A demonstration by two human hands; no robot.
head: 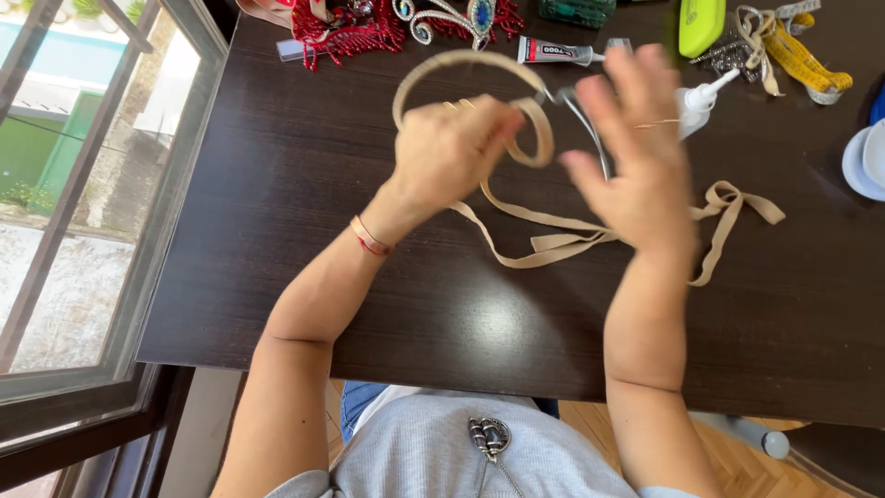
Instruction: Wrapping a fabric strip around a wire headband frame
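The left hand's (447,148) grip is closed around a tan headband (461,63), a hoop partly wrapped in beige ribbon (553,242); the band arches up and away from the fist over the far middle of the dark desk (277,231). The right hand (636,157) is blurred, its grip wide with fingers spread, and it seems to hold nothing, hovering just right of the headband's wrapped end. The loose ribbon trails from the band down onto the desk, looping under the right hand and ending in folds to its right.

Along the far edge lie a red beaded trim (346,32), a jewelled ornament with a blue stone (456,18), and a small glue tube (558,51). Further right are a green case (701,23), a white squeeze bottle with a pointed nozzle (705,97) lying on its side, and a coiled yellow measuring tape (802,55). What the bottle and tube hold cannot be seen. At the right edge sits part of a pale blue dish (865,161); its contents cannot be told. A window (83,184) is on the left.
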